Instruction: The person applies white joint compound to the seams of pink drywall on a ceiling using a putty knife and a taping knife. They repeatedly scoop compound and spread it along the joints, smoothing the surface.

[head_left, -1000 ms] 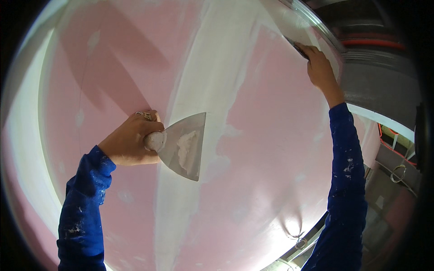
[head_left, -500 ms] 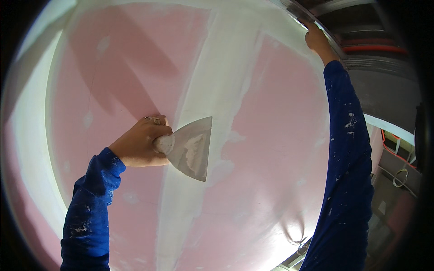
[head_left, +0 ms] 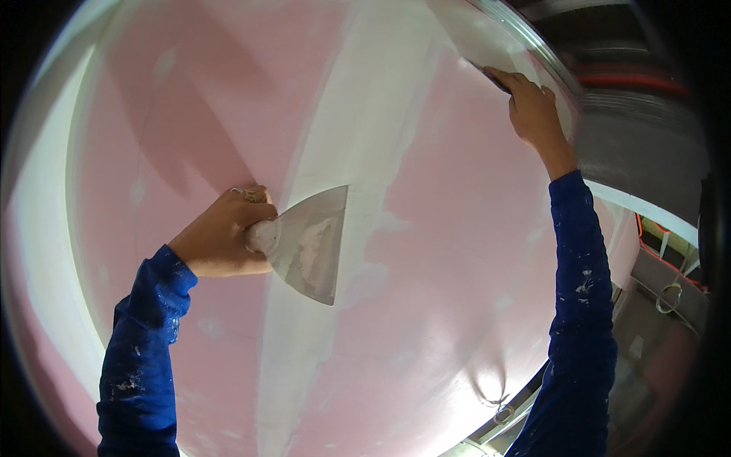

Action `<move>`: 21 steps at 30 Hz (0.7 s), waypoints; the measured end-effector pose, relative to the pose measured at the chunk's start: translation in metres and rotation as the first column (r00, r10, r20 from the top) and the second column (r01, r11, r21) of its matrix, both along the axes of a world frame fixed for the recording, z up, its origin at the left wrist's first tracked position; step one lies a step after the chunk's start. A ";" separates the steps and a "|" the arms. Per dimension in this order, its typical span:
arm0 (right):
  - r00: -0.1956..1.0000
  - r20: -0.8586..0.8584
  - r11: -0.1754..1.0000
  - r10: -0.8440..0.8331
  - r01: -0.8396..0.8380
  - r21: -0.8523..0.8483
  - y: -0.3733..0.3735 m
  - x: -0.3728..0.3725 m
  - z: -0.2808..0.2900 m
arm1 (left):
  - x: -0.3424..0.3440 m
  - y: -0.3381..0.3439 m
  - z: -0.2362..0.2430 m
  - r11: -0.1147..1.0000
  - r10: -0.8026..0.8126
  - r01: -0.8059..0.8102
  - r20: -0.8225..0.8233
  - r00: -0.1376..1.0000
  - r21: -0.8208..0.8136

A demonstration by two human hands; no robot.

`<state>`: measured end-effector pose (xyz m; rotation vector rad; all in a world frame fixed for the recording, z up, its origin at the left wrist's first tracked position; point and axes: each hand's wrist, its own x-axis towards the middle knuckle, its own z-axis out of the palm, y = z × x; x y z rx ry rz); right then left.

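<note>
My left hand (head_left: 222,232) is wrapped round the handle of a wide putty knife (head_left: 289,244), a ring on one finger. Whitish joint compound (head_left: 314,255) lies on the flared metal blade. Up at the right, my right hand (head_left: 533,110) grips a thin, dark-edged tool, seemingly a second putty knife (head_left: 489,76), seen almost edge-on against the pink plasterboard (head_left: 472,175). Most of that tool is hidden by the fingers and the angle. A broad off-white band of compound (head_left: 365,99) runs down the board between my hands.
Metal framing (head_left: 533,38) edges the board at the upper right, beside a dark opening. Below that are a pale edge strip (head_left: 640,204) and a coiled cable (head_left: 668,298). Another wire loop (head_left: 502,411) hangs near a bright light at the bottom. A white curved border (head_left: 72,198) lines the left.
My right hand has come away from the metal edge, downward and nearer, bringing its tool into clearer sight over the board. My left hand and its putty knife have shifted slightly left.
</note>
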<state>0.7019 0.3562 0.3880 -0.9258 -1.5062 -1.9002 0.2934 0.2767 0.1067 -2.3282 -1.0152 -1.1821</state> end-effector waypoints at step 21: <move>0.923 -0.297 0.968 0.245 -0.214 0.132 0.080 0.079 0.113 | 0.011 0.009 -0.004 0.999 0.046 -0.048 0.098 0.994 0.015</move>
